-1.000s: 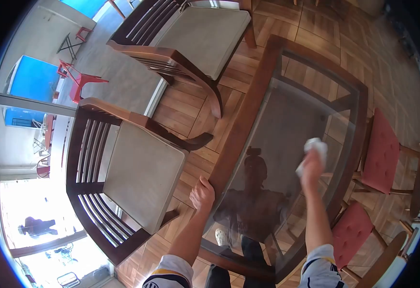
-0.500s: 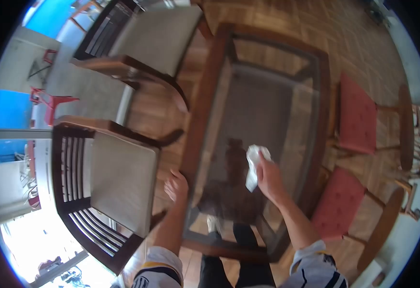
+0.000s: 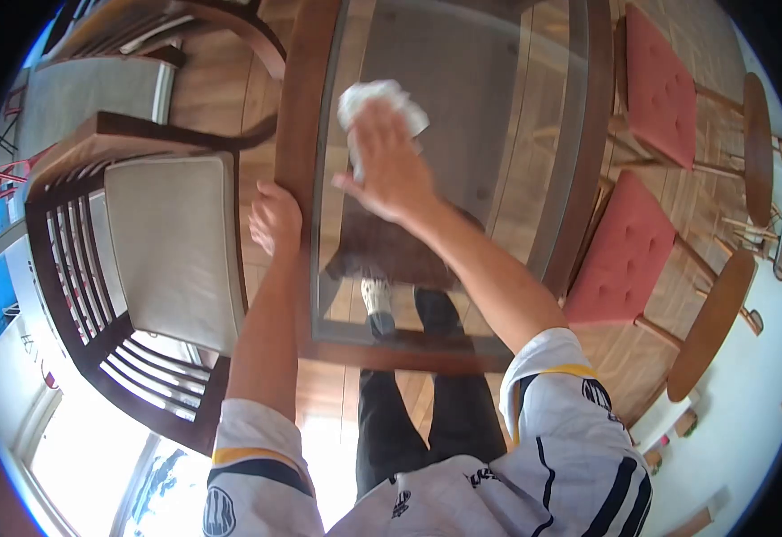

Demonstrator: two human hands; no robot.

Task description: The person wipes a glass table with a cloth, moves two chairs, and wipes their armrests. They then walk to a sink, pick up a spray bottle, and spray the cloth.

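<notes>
Since 0.5 s ago, the white cloth (image 3: 378,97) has been carried from the middle of the glass top (image 3: 489,116) toward its left side, near the wooden frame (image 3: 300,134). It is pressed down under the right hand (image 3: 389,166), whose fingers are laid flat. The left hand (image 3: 275,217) is closed over the frame edge. Wiped and unwiped glass cannot be told apart. 1 cushioned chair (image 3: 176,242) is set just beside the frame, and 2 red stools (image 3: 628,255) are tucked at the right.

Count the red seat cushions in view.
2. Far red cushion upper right, beside the table; near red cushion just below it. Others may lie out of frame.
</notes>
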